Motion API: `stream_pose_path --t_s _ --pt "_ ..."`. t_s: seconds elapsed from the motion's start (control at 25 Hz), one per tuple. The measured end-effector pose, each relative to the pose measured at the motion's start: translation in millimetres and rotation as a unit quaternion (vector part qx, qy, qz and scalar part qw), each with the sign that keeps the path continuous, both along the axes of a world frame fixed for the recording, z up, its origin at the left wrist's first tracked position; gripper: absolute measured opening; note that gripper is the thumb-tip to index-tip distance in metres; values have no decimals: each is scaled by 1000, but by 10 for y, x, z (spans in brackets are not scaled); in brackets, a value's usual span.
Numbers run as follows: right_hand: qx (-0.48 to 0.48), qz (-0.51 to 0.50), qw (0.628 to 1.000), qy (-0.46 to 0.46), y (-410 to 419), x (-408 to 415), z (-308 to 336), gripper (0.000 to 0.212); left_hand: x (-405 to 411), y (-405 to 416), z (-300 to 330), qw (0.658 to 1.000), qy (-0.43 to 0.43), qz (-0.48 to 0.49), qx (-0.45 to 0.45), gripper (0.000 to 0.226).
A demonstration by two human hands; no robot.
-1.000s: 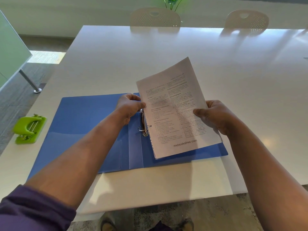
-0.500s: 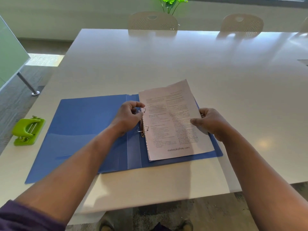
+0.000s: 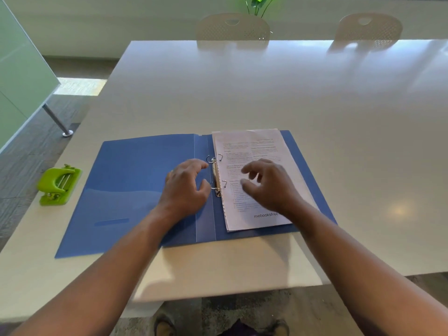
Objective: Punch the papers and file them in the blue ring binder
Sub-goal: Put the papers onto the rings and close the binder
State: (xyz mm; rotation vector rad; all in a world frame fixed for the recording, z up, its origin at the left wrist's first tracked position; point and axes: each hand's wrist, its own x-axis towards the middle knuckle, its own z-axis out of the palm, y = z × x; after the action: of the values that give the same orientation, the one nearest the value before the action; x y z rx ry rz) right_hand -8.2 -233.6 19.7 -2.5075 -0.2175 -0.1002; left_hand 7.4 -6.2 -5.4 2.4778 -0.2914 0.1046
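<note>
The binder (image 3: 135,185) lies open flat at the near edge of the worktop (image 3: 291,98). The papers (image 3: 252,146) lie on its right half, on the right prongs, and the rings (image 3: 215,175) stand open. Both hands hover with relaxed, spread fingers and grip nothing: left hand (image 3: 185,187) just left of the rings, right hand (image 3: 269,187) over the papers. If the rings snap closed carelessly, a finger may be pinched (or a sheet torn). The punch (image 3: 59,185) sits far left.
</note>
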Motion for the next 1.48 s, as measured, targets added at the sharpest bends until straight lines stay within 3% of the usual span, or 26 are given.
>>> stream_pose_path --t_s 0.28,0.48,0.76,1.48 --pt "12 -11 999 -48 409 43 -216 18 -131 17 -98 997 -69 -8 25 15" --pt "18 -16 997 -72 411 -1 -371 11 -150 12 -132 993 -105 -36 43 14" --pt "7 -56 995 -79 403 13 -440 17 -155 7 -136 992 -122 -1 27 16" --pt "-46 -2 987 -156 434 -37 -488 24 -128 37 -169 985 -152 -85 0 19"
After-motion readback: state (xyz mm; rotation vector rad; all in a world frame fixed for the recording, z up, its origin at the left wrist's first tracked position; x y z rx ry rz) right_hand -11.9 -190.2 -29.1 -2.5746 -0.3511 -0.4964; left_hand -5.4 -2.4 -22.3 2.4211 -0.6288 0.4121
